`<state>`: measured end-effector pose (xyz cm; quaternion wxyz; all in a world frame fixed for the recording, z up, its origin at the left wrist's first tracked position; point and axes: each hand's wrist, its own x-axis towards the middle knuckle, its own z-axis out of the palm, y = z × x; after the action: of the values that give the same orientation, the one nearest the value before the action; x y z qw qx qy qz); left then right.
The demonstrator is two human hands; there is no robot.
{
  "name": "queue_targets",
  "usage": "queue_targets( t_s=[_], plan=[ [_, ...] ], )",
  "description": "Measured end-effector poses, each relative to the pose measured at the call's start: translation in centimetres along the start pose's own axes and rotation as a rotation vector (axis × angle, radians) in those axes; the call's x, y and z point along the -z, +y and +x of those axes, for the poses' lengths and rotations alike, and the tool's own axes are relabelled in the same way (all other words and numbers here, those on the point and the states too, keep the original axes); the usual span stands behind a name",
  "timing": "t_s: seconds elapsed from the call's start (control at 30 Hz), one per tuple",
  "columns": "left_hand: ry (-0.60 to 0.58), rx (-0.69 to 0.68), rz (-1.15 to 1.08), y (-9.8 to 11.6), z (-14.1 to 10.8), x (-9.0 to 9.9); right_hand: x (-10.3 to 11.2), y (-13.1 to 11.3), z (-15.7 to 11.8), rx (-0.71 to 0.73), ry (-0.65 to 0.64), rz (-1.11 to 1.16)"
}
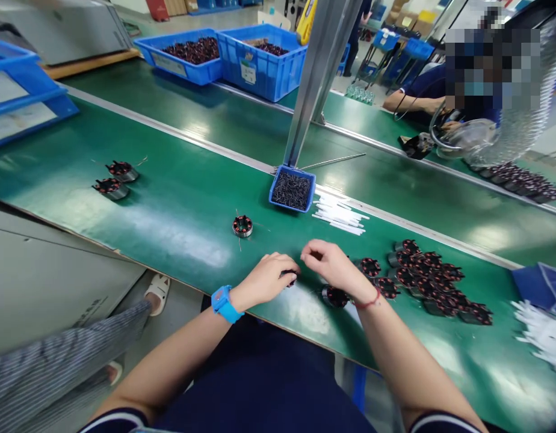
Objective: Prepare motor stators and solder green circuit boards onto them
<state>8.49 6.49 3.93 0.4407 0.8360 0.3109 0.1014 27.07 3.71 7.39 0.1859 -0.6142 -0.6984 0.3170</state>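
My left hand, with a blue band on its wrist, is closed around a small motor stator near the bench's front edge; fingers cover most of it. Just to the right, my right hand is curled with thumb and fingertips together; whatever it pinches, if anything, is too hidden to name. A single stator with copper coils and thin wires sticking out lies beyond my left hand. Close to my right wrist sit more stators. Beyond both hands is a small blue tray of short black sleeves, beside white tubes.
A cluster of stators covers part of the green bench on the right; two stators lie far left. A metal post rises behind the small tray. Blue bins stand at the back. A co-worker's arm is across the bench.
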Motion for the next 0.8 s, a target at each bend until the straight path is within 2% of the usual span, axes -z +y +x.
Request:
queue_targets(
  t_s=[0.1, 0.2, 0.3, 0.4, 0.53, 0.8],
  plan=[
    [0.006, 0.046, -0.090, -0.2, 0.5, -0.5, -1.4, 0.3, -2.5, -0.089, 0.032, 0.148],
    [-0.028, 0.030, -0.101, -0.3, 0.4, -0.7, -2.3, 0.7, -3.8, -0.120, 0.077, -0.046],
    [-0.066, 0.001, -0.065, -0.2, 0.3, -1.0, -2.5, 0.8, -4.6, -0.076, 0.033, -0.297],
    [-0.050, 0.010, -0.061, -0.1, 0.3, -1.4, -2.4, 0.8, -5.3, -0.014, -0.005, -0.395],
    [-0.034, 0.022, -0.072, 0.0, 0.4, -1.8, -2.2, 0.7, -5.9, 0.036, 0.002, -0.399],
    [-0.042, 0.049, -0.064, 0.3, 0.6, -1.7, -2.6, 1.1, -6.4, 0.015, 0.029, -0.349]
  ],
)
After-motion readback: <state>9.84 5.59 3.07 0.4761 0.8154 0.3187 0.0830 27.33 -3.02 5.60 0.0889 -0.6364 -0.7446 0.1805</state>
